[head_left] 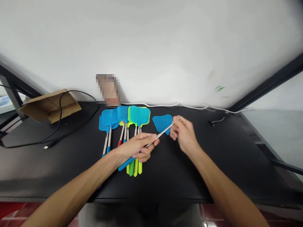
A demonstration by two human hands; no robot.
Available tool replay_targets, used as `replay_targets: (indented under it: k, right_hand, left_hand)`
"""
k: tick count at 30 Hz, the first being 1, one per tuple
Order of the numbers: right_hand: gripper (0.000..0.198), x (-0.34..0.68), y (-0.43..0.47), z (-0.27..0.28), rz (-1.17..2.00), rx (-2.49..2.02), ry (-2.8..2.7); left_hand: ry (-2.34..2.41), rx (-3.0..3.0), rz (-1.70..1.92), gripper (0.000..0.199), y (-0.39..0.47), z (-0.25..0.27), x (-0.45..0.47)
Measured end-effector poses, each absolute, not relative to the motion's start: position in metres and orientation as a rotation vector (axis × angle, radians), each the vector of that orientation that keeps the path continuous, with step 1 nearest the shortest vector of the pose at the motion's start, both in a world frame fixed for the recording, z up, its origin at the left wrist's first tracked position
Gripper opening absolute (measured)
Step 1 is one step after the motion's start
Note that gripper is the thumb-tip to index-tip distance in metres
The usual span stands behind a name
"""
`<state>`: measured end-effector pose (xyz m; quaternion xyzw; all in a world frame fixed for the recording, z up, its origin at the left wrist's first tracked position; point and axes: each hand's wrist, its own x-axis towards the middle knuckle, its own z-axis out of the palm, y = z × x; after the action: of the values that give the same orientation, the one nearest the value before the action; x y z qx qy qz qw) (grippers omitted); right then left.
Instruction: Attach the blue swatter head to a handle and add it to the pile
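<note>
My left hand (144, 146) is closed round a fly swatter handle (163, 133), a thin metal rod whose blue grip points down to the left. At the rod's upper end, my right hand (183, 130) pinches it between thumb and fingers. A blue mesh swatter head (162, 122) lies on the table just behind the rod, partly hidden by my right hand; it looks separate from the rod. To the left lie several fly swatters, with blue heads (110, 117) and a teal head (139, 114) over a yellow-green one. My left arm covers some of their grips.
An open cardboard box (52, 105) rests at the left, with a black cable (60, 110) looping over it. Along the wall runs a white cable (163, 105). A small black connector (210, 123) lies at the right of the black table (236, 164). A blurred-out object (110, 90) leans against the wall.
</note>
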<state>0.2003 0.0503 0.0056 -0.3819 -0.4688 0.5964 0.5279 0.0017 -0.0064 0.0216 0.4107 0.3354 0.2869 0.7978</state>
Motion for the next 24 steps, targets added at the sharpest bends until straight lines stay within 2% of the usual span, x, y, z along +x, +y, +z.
replay_targets:
  k: [12, 17, 20, 24]
  right_hand:
    - [0.043, 0.215, 0.063, 0.007, 1.286, -0.978, -1.113]
    - [0.053, 0.191, 0.031, -0.002, 1.214, -1.048, -1.501]
    - [0.052, 0.184, 0.016, -0.001, 1.144, -1.016, -1.766]
    - [0.054, 0.200, 0.030, 0.004, 0.836, -1.094, -1.907]
  left_hand:
    - [0.721, 0.935, 0.564, 0.035, -0.007, 0.024, 0.000]
    - [0.734, 0.954, 0.619, 0.035, -0.008, 0.022, -0.001]
    - [0.728, 0.973, 0.639, 0.034, -0.009, 0.022, -0.003]
    - [0.755, 0.910, 0.685, 0.032, -0.009, 0.026, -0.003]
